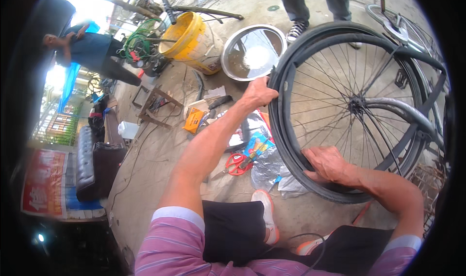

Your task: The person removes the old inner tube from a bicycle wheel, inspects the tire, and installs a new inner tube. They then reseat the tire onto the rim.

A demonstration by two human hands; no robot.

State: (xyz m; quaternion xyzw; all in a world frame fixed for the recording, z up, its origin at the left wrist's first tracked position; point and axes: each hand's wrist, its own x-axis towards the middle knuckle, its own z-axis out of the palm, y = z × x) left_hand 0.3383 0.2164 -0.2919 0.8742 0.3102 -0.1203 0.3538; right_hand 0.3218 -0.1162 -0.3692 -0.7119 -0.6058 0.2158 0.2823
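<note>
A bicycle wheel stands in front of me on the right, its spokes and hub facing me. Around it runs a black tire, and a flat black inner tube hangs loose across the wheel's right side. My left hand is closed on the tire at its left edge. Lower down, my right hand curls its fingers over the tire's inner edge by the rim. Whether those fingers also pinch the tube cannot be seen.
Red-handled scissors, foil sheets and an orange box lie on the concrete. Beyond stand a metal basin of water and a yellow bucket. One person stands behind the wheel, another at far left.
</note>
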